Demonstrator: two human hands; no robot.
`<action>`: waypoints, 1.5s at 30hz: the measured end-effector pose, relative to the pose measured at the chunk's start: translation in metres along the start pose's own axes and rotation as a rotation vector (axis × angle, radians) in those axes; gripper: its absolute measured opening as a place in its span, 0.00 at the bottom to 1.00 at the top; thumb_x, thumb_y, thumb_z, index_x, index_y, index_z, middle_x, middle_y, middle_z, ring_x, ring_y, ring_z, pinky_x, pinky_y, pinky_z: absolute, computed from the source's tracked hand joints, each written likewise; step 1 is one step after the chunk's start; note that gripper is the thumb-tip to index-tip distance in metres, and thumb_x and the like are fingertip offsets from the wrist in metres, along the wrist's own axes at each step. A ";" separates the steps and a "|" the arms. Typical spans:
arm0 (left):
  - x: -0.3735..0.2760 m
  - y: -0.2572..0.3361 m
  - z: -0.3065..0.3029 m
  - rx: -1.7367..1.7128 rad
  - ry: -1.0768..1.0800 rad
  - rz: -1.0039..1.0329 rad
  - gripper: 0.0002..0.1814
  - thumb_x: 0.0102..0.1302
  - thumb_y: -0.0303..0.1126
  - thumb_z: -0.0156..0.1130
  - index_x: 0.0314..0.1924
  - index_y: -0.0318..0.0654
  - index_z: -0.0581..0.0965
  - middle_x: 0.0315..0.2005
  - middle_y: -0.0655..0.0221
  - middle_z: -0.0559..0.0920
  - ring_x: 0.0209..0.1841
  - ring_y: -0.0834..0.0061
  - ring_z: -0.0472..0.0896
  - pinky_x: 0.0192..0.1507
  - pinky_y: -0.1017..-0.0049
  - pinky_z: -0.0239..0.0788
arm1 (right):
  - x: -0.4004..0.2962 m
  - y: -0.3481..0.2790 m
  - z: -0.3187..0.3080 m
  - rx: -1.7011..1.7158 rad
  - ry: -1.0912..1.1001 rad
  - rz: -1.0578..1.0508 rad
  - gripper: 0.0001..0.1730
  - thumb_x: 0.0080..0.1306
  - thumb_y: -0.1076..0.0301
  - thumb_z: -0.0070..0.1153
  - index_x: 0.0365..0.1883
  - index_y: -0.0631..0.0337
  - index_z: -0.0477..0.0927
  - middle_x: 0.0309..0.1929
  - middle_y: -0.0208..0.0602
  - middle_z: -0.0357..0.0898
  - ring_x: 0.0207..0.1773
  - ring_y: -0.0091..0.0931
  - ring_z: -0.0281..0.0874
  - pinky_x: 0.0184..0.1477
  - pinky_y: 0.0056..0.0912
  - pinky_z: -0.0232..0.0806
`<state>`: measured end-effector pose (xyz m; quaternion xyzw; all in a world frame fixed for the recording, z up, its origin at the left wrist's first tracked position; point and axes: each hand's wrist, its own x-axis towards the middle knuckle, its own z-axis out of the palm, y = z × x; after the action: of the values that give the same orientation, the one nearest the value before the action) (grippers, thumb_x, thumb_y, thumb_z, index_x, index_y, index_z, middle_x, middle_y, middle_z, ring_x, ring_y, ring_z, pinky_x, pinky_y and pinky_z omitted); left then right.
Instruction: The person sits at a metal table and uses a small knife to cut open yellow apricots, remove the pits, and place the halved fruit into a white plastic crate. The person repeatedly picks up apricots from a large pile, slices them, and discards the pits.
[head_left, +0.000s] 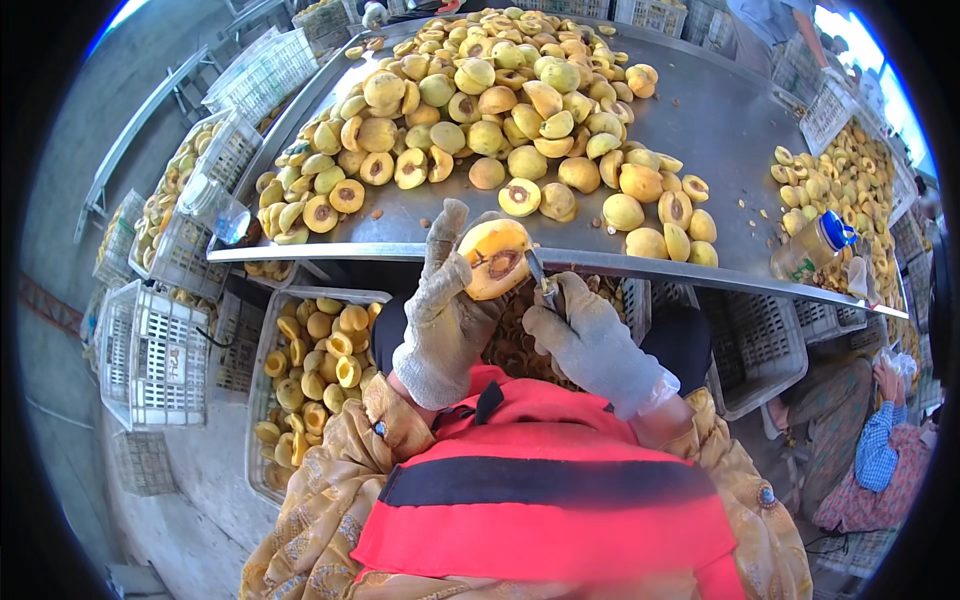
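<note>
My left hand (448, 322), in a dirty pale work glove, holds a halved yellow stone fruit (495, 259) with its brown centre turned up towards me. My right hand (592, 337), gloved too, grips a small metal hand tool (541, 279), whose blade touches or lies just beside the fruit's right edge. Both hands are over my lap, at the near edge of a metal table (705, 112). A large heap of halved yellow fruit (480, 139) lies on the table beyond them.
A plastic crate (259, 420) of hollowed fruit halves stands at my left, near stacked white crates (169, 360). Darker pieces (517, 330) lie below my hands. A blue-lidded bottle (814, 247) and another fruit heap (847, 180) are at the table's right. A co-worker (862, 450) sits at right.
</note>
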<state>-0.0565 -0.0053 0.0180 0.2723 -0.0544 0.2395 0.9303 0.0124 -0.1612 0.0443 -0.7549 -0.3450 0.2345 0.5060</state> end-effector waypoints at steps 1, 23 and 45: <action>0.000 0.002 -0.001 0.030 -0.017 0.007 0.29 0.68 0.41 0.57 0.66 0.46 0.62 0.61 0.56 0.69 0.63 0.52 0.69 0.64 0.49 0.61 | 0.001 0.000 0.001 0.017 0.003 0.001 0.12 0.66 0.65 0.54 0.40 0.64 0.70 0.30 0.55 0.76 0.38 0.52 0.76 0.37 0.49 0.66; 0.003 -0.019 -0.019 0.444 0.038 0.254 0.25 0.62 0.27 0.64 0.59 0.33 0.69 0.53 0.59 0.76 0.51 0.67 0.79 0.53 0.68 0.74 | 0.002 -0.050 0.014 0.351 -0.344 0.472 0.15 0.67 0.62 0.48 0.47 0.61 0.66 0.21 0.35 0.70 0.15 0.26 0.71 0.13 0.34 0.65; -0.007 0.040 -0.052 0.318 0.344 0.122 0.24 0.71 0.52 0.51 0.55 0.41 0.70 0.46 0.60 0.78 0.45 0.63 0.81 0.44 0.63 0.77 | -0.002 0.038 -0.013 1.320 -0.664 0.424 0.06 0.71 0.64 0.49 0.35 0.53 0.67 0.15 0.24 0.63 0.08 0.16 0.54 0.07 0.19 0.48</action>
<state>-0.0831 0.0495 -0.0086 0.3667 0.1270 0.3436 0.8552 0.0309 -0.1802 0.0141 -0.2362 -0.1151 0.6984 0.6658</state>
